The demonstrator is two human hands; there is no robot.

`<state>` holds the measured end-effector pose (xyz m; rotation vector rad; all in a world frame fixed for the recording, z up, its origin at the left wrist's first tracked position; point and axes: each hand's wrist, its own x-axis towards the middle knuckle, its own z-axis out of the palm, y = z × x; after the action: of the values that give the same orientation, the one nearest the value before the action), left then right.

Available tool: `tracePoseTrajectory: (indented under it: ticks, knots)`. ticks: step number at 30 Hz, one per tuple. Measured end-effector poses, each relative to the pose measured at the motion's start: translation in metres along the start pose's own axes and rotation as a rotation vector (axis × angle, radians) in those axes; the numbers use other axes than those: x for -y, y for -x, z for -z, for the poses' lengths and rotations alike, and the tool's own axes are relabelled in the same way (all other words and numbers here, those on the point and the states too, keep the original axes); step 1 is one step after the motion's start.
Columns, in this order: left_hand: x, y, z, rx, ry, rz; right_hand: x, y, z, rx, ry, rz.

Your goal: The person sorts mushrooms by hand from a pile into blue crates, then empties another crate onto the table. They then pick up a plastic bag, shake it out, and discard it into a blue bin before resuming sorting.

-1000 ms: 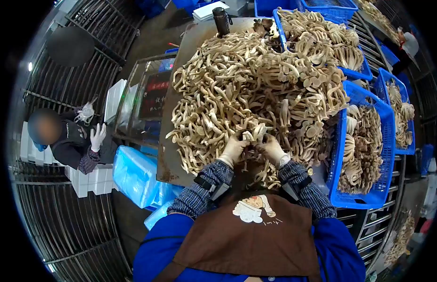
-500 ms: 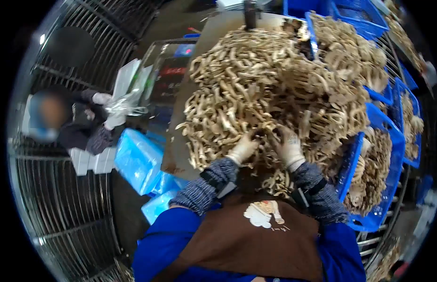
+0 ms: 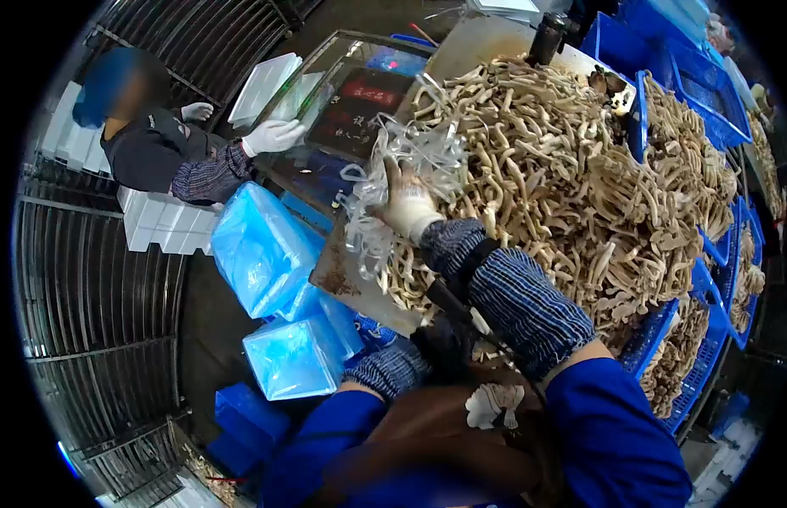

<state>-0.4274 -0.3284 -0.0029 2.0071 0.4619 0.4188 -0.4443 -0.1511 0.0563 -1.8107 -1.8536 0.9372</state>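
My right hand (image 3: 408, 203), in a pale glove with a darker palm side, reaches across to the left edge of the table. Its fingers are stretched out against a tangled heap of clear plastic (image 3: 360, 241). To its right, a large pile of long pale brown mushrooms (image 3: 563, 161) covers the metal table (image 3: 360, 279). My left forearm, in a knitted sleeve (image 3: 389, 368), is low beside the table's near corner, and the hand itself is hidden. A dark object or cloth (image 3: 444, 343) lies just beyond that sleeve.
On the left, a co-worker in dark clothes (image 3: 148, 148) extends a gloved hand (image 3: 275, 136) toward a glass-topped case (image 3: 355, 114). Blue plastic-wrapped packages (image 3: 262, 250) lie below. White foam boxes (image 3: 169, 222) stand beside them. Blue baskets with mushrooms (image 3: 698, 364) line the right.
Both hands have left the mushrooms; the right moved left onto the clear plastic, the left dropped from sight. The view has shifted. The co-worker's hands have parted and no longer hold clear plastic.
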Motion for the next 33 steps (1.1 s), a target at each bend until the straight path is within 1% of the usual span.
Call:
tracePoseTrajectory:
  ticks: [1,2,3,5,7,8,9,10,11,12,13,14,15,17,18,19,20,21,23,24,25,26,27,28,29,30,31,32,33]
  knots:
    - [-0.003,0.011,-0.001,-0.059,-0.023,-0.102,0.001,-0.005,0.0,0.072,0.191,0.028]
    - [-0.005,0.018,-0.003,-0.13,-0.052,-0.199,0.003,-0.011,-0.001,0.087,0.383,0.05]
    - [-0.004,0.022,-0.002,-0.211,-0.078,-0.26,-0.007,-0.02,-0.012,0.009,0.451,0.094]
    - [0.006,0.023,0.002,-0.346,-0.116,-0.3,-0.024,-0.038,-0.029,-0.123,0.722,0.174]
    - [0.005,0.039,0.031,-0.087,0.001,-0.077,-0.033,-0.06,-0.034,-0.006,0.653,0.175]
    - [0.006,0.047,0.045,0.031,0.037,0.043,-0.03,-0.073,-0.036,0.167,0.651,0.094]
    - [0.019,0.058,0.036,-0.05,0.021,0.087,-0.032,-0.078,-0.039,0.252,0.533,0.092]
    - [0.035,0.071,0.025,-0.125,-0.002,0.128,-0.032,-0.083,-0.044,0.315,0.583,0.118]
    - [0.058,0.085,0.01,-0.145,-0.006,0.136,-0.033,-0.09,-0.049,0.372,0.637,0.145]
    - [0.083,0.1,-0.009,-0.329,-0.108,0.108,-0.04,-0.101,-0.058,0.38,0.65,0.092]
    - [0.081,0.109,0.004,-0.435,-0.044,0.146,-0.05,-0.111,-0.068,0.388,0.662,0.037]
    - [0.08,0.118,0.019,-0.546,0.025,0.176,-0.055,-0.117,-0.073,0.327,0.727,0.072]
    - [0.078,0.127,0.034,-0.658,0.096,0.197,-0.064,-0.128,-0.079,0.343,0.848,0.102]
    - [0.119,0.135,0.031,-0.937,-0.148,0.303,-0.028,-0.108,-0.044,0.321,0.75,0.029]
    - [0.116,0.132,0.062,-0.985,-0.33,0.304,-0.031,-0.102,-0.04,0.31,0.76,0.027]
    - [0.111,0.128,0.095,-1.039,-0.513,0.316,-0.039,-0.099,-0.036,0.202,0.641,0.11]
    - [0.085,0.124,0.137,-1.027,-0.559,0.324,-0.042,-0.091,-0.026,0.106,0.492,0.218]
    - [0.088,0.121,0.153,-1.005,-0.742,0.304,-0.045,-0.083,-0.015,0.023,0.353,0.338]
    - [0.114,0.098,0.178,-0.925,-0.804,0.299,-0.049,-0.056,-0.008,-0.061,-0.072,0.391]
    - [0.1,0.079,0.196,-0.972,-0.673,0.185,-0.033,-0.037,0.007,0.002,-0.281,0.34]
    - [0.075,0.056,0.213,-1.013,-0.54,0.071,-0.001,-0.01,0.032,0.067,-0.487,0.29]
    - [0.058,0.041,0.221,-0.924,-0.493,0.041,0.039,0.024,0.056,0.092,-1.105,-0.033]
    - [0.041,0.026,0.229,-0.835,-0.442,0.014,0.048,0.035,0.08,0.186,-1.289,0.215]
    - [0.024,0.011,0.237,-0.746,-0.387,-0.007,0.051,0.049,0.1,0.136,-1.542,0.183]
    - [0.034,-0.008,0.23,-0.552,-0.103,0.094,0.063,0.065,0.137,0.043,-1.473,0.243]
    - [0.043,-0.028,0.224,-0.39,0.152,0.24,0.066,0.084,0.174,-0.13,-1.463,0.303]
    - [0.013,-0.032,0.224,-0.345,-0.038,0.113,0.046,0.099,0.216,-0.146,-1.613,0.403]
    - [-0.003,-0.038,0.224,-0.278,0.073,0.07,0.052,0.114,0.249,-0.665,-1.08,0.491]
    - [-0.019,-0.046,0.223,-0.199,0.182,0.028,0.045,0.138,0.275,-0.736,-1.24,0.553]
